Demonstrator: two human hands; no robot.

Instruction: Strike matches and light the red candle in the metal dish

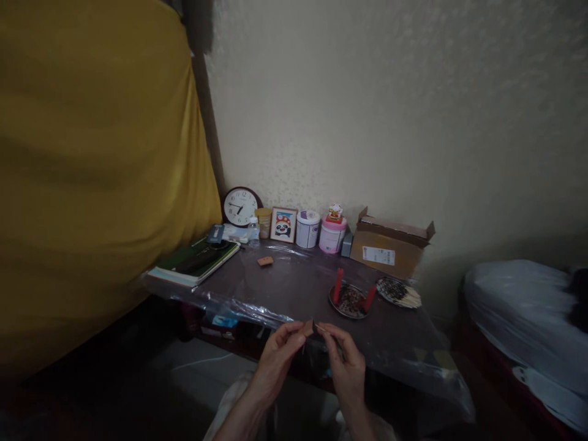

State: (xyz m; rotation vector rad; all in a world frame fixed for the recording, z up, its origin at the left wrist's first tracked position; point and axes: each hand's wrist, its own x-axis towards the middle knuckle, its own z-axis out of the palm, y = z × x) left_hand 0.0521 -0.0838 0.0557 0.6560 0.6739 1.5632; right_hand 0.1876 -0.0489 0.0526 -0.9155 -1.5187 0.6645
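Note:
Just in front of the table's near edge, my left hand (280,352) pinches a small brown matchbox (309,328) with a dark side strip. My right hand (344,355) is closed on a thin match (320,328), its tip close to the box's dark side; whether they touch I cannot tell. Beyond my hands, two red candles (338,286) stand on a round metal plate (349,316) strewn with dark bits. To its right, another plate (384,296) carries pale sticks and blackened pieces. A small orange-brown block (265,261) lies farther back.
A plastic sheet covers the dark table (294,282). Along the wall are a clock (241,207), a panda picture (283,225), two canisters (307,229) and an open cardboard box (388,245). Books (197,263) lie left, beside a yellow curtain (101,153).

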